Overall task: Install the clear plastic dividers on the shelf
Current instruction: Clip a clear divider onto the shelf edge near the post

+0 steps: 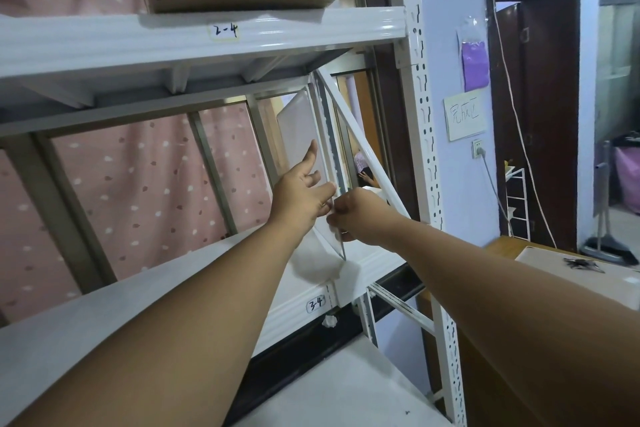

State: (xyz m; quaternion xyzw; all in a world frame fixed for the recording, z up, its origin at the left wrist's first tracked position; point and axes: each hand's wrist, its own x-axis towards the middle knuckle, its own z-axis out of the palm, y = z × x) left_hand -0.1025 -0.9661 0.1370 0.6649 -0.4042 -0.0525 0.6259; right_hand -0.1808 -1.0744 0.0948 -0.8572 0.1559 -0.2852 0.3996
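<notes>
Near the frame's middle, 1 clear divider (304, 135) is being stood up on the shelf (145, 291): the left hand (301, 194) lies open and flat against it, the right hand (349, 215) pinches its front edge (the bottom likely needs pushing down next).

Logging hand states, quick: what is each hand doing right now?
Left hand: open, fingers spread flat against the clear plastic divider.
Right hand: closed, pinching the divider's front edge.

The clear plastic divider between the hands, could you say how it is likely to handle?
The clear plastic divider probably is stiff: it stands flat, unbowed. Likely light, since the right hand pinches only its edge. Its glossy face may slip under the open left hand.
</notes>
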